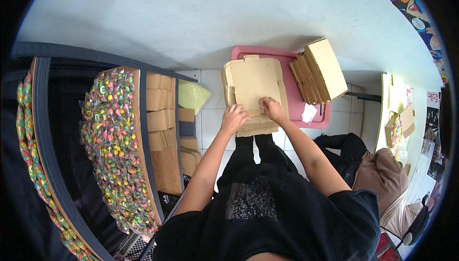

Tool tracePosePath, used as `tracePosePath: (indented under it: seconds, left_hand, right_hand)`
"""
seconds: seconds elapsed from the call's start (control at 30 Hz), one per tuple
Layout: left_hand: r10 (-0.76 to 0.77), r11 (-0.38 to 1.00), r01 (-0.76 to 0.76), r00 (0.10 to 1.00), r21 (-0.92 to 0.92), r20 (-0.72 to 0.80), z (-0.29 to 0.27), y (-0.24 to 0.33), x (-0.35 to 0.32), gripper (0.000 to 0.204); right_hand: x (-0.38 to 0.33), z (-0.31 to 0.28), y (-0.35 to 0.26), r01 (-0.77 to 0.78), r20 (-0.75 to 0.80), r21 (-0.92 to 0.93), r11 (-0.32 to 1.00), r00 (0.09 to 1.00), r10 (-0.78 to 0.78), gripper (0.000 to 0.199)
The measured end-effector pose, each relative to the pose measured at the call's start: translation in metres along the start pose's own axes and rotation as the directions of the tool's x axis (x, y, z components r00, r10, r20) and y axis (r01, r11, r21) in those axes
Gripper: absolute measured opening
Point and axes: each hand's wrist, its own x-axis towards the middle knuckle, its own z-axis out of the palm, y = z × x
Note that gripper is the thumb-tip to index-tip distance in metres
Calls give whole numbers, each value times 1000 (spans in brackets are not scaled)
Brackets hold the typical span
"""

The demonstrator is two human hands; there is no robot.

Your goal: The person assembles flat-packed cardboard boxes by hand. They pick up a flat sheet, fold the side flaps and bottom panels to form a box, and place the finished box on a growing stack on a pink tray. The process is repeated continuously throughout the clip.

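A flat, unfolded cardboard box (256, 81) lies on top of a pile of similar blanks in front of me. My left hand (235, 119) rests on its near left edge, fingers stretched over the creased near part. At the near right, my right hand (272, 109) has its fingers bent and pinched at the cardboard near a fold line; the fingertips are partly hidden. Beneath the pile is a pink table (292, 81), which shows mainly to the right and at the back.
Folded cardboard boxes (318, 72) stand stacked at the table's right, behind a small white packet (309, 113). Shelves at left hold bagged colourful candies (114, 151) and brown boxes (160, 110). A person in a brown top (382, 172) sits at right, near an open carton (400, 126).
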Motion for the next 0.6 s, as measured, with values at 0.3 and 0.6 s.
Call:
tracePosePath:
  seconds: [0.3,0.6]
  left_hand:
    - [52,994,-57,997,96,56,15,10,20,28]
    - [60,994,-36,966,-101,253,29,18,24,16]
  right_hand:
    - [-39,-48,50,152,-371,-170,974,905,-206,47]
    - [-74,-63,86,202,-124,-98,974,969,-213,33]
